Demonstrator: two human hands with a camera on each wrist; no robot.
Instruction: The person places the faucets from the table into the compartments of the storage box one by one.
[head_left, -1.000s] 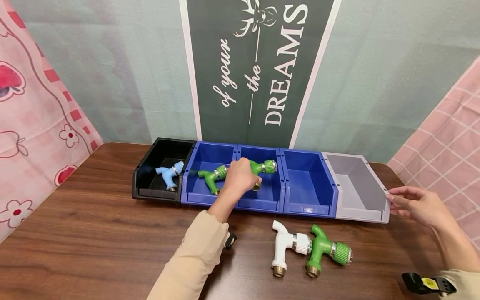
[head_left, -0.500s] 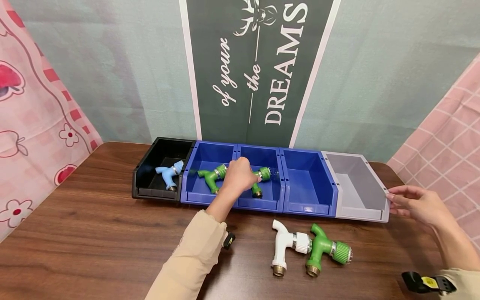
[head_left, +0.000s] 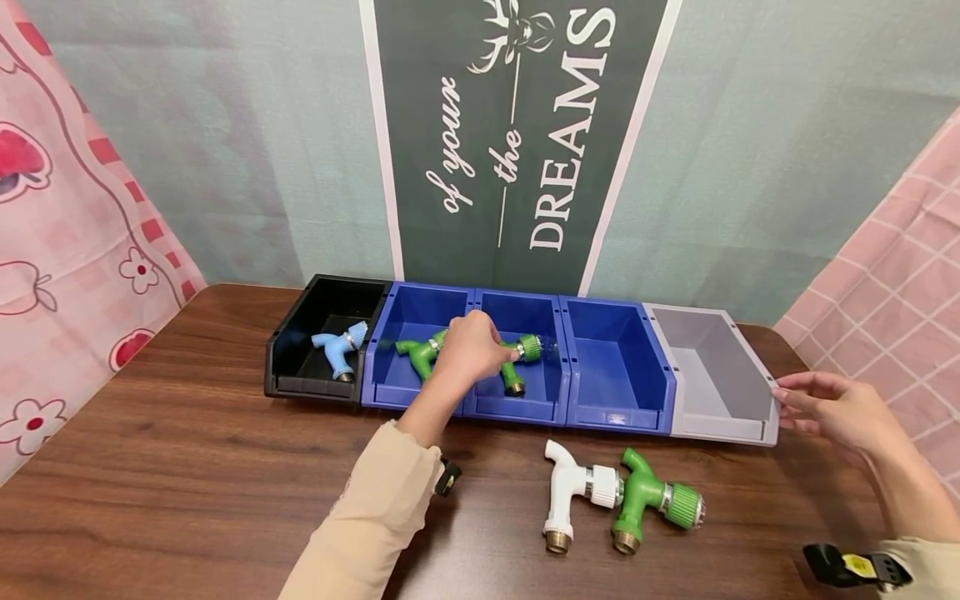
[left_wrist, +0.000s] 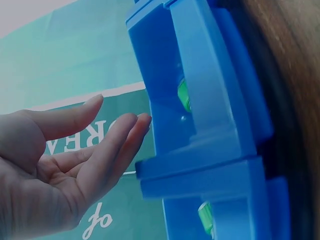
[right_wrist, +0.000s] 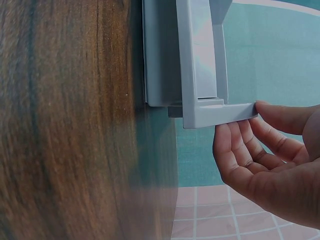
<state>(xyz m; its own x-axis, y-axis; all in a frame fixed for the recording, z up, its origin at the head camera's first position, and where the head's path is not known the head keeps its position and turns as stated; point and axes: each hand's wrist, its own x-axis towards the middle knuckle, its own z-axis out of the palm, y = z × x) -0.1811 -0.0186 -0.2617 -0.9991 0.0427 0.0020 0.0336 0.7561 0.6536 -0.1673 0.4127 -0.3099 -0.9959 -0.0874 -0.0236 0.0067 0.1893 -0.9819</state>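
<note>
In the head view, my left hand [head_left: 471, 346] hovers over the two left blue bins. Its fingers are loose and hold nothing, as the left wrist view shows. Just beyond its fingertips a green tap [head_left: 528, 348] lies in the middle blue bin [head_left: 517, 410], partly hidden by the hand. Another green tap [head_left: 420, 357] lies in the left blue bin [head_left: 390, 393], overlapped by the same hand. At the far right my right hand [head_left: 847, 412] pinches the side edge of the grey bin [head_left: 723, 429], thumb on top and fingers beneath.
A black bin [head_left: 311, 386] holding a light blue tap [head_left: 339, 350] ends the row on the left. The right blue bin [head_left: 618, 417] adjoins the grey one. In front, a white tap [head_left: 562, 487] and a green tap [head_left: 637, 504] lie side by side on the wooden table [head_left: 187, 467].
The green tap has come down into the middle blue bin and been let go. My left hand has drawn back slightly to the left. The right hand has stayed put.
</note>
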